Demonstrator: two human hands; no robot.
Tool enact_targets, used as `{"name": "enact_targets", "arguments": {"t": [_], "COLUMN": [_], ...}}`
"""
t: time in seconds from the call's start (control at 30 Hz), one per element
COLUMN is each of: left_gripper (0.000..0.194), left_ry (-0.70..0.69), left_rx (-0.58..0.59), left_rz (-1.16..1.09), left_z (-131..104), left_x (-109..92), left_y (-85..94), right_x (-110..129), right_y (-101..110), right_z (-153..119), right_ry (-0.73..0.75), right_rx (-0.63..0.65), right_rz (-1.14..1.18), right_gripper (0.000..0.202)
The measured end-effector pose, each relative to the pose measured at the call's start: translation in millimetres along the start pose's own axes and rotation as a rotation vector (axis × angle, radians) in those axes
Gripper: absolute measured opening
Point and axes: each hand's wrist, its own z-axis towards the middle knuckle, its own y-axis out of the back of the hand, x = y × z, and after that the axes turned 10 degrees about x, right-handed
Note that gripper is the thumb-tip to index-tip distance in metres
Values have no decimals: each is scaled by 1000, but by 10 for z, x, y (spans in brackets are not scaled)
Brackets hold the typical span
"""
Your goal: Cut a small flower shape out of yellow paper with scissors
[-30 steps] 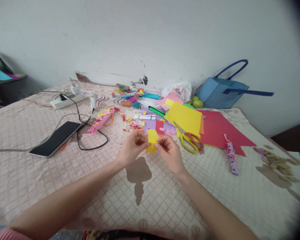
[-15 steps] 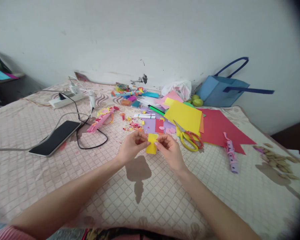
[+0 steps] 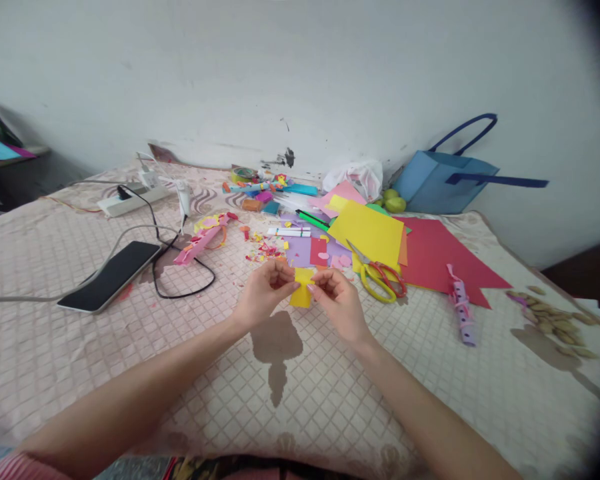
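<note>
A small piece of yellow paper (image 3: pixel 301 293) is held between my two hands over the middle of the table. My left hand (image 3: pixel 264 292) pinches its left edge with thumb and fingers. On the opposite edge my right hand (image 3: pixel 340 300) has a like pinch. Just right of my right hand lie scissors (image 3: pixel 379 283) with one yellow and one red handle loop, blades resting on a yellow sheet (image 3: pixel 373 230). Beyond my fingers are a red paper piece (image 3: pixel 319 248) and pink paper ovals (image 3: pixel 341 261) on a purple sheet (image 3: pixel 297 253).
Left lie a tablet-like black device (image 3: pixel 113 273), cables and a power strip (image 3: pixel 133 200). Small paper scraps (image 3: pixel 265 251) are scattered behind my left hand. To the right are red paper (image 3: pixel 437 257), a purple paper roll (image 3: pixel 462 313), peanut-like pods (image 3: pixel 555 323) and a blue bag (image 3: pixel 437 180).
The yellow paper has shifted very slightly left and its shape between my fingertips looks a little different. Both hands stay nearly in place; everything else is unchanged.
</note>
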Motion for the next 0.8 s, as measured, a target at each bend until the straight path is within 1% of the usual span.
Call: {"name": "enact_targets", "arguments": {"t": [0.23, 0.37, 0.57, 0.67, 0.8], "left_gripper": [17, 15, 14, 12, 11], "left_ry": [-95, -143, -172, -181, -172], "left_rx": [-23, -28, -49, -70, -81], "left_rz": [169, 278, 367, 415, 454], "left_z": [-23, -38, -64, -74, -79], "left_x": [23, 17, -32, -51, -69], "left_y": [8, 10, -9, -17, -22], "right_x": [-5, 33, 63, 59, 70], "right_y": [12, 4, 3, 4, -2], "right_z": [-21, -37, -53, -56, -60], "right_ry": [64, 132, 239, 263, 247], "right_rx": [-20, -45, -69, -71, -63], "right_rz": [-170, -294, -470, -505, -494], "right_gripper": [8, 9, 12, 13, 14]}}
